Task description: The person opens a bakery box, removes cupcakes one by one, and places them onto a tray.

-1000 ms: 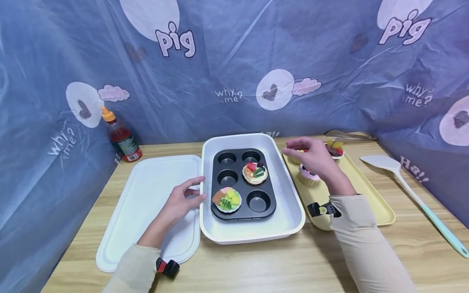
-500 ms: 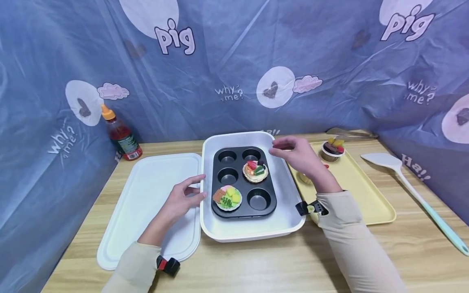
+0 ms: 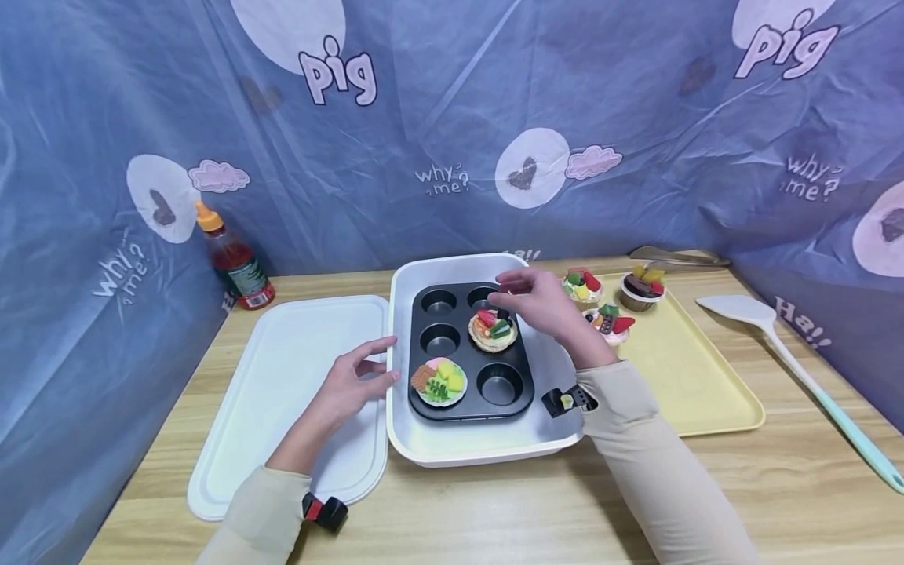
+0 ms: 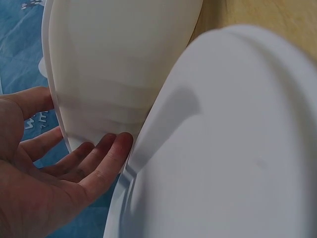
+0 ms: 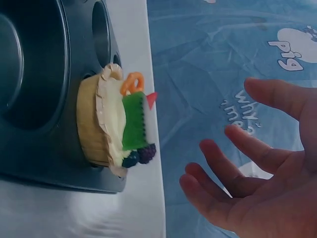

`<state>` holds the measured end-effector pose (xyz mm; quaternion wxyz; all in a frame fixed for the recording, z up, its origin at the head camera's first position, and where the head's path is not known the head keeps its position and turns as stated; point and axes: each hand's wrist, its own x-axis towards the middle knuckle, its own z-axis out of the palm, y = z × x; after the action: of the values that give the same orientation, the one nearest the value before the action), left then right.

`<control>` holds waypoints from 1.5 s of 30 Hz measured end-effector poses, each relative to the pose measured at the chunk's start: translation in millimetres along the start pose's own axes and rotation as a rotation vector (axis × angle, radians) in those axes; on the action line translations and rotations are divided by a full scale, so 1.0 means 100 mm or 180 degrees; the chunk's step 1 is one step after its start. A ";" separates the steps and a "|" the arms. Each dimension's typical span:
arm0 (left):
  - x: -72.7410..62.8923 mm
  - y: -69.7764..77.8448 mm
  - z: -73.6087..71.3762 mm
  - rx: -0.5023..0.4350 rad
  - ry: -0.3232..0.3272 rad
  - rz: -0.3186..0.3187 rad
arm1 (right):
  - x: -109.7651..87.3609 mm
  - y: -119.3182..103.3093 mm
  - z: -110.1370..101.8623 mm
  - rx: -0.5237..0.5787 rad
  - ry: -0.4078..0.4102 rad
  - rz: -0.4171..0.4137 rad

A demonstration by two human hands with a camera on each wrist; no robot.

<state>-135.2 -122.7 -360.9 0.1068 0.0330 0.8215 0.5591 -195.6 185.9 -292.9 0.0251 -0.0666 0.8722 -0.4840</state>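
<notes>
A black muffin tin lies inside a white rectangular basin. In the tin's front left cup sits a toy cupcake with yellow and green topping. A fruit-topped toy cupcake fills the middle right cup. My right hand hovers over the tin's back right part, just behind that fruit cupcake; the right wrist view shows its fingers spread, with nothing between them. At the basin's left side, my left hand touches the outer wall with loosely extended fingertips, seen closely in the left wrist view.
A white board lies left of the basin, with a sauce bottle behind it. To the right, a yellow tray holds several toy cupcakes. A long-handled spatula lies beyond the tray.
My right hand has moved left from above the yellow tray to above the muffin tin, uncovering the cupcakes on the tray. My left hand stays at the basin's side.
</notes>
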 end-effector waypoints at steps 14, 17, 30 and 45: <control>-0.01 0.04 0.01 0.0079 0.0028 -0.0063 | 0.04 0.08 0.11 -0.0155 -0.0124 -0.0021; -0.01 0.04 0.01 0.0065 0.0020 -0.0057 | 0.04 0.09 0.12 -0.0187 -0.0134 -0.0013; -0.01 0.02 0.00 0.0077 0.0021 -0.0076 | 0.05 0.15 0.20 -0.0334 -0.0251 0.0080; -0.01 0.01 0.00 0.0099 0.0036 -0.0086 | 0.08 0.22 0.26 -0.0696 -0.0377 -0.0120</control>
<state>-134.0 -122.7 -359.8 0.1092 0.0205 0.8310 0.5450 -202.9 174.1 -325.6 0.0602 -0.1138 0.9153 -0.3816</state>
